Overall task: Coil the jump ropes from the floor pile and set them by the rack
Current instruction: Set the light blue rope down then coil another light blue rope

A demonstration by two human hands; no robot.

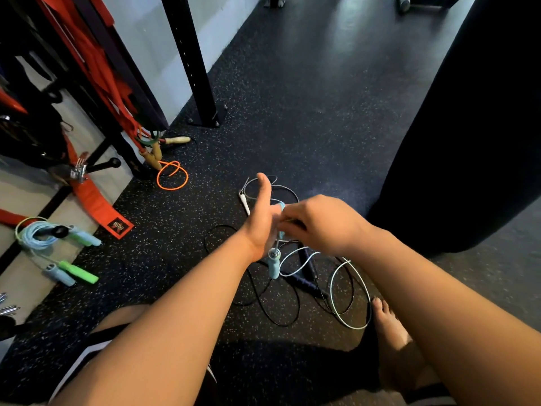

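Right hand [317, 222] pinches cord of light blue jump rope [274, 266] beside left hand [261, 219], which holds one handle, thumb up. Second handle dangles below. Cord trails into floor pile [306, 282]. Orange strap [96, 203] label unreadable.

A light-blue rope [274, 265] hangs at centre, one handle dangling, its pale cable looping down at 5 o'clock over the floor pile of black ropes [265, 306]. Two coiled ropes [38, 234], blue- and green-handled, lie at 9 o'clock by the rack [188, 60].
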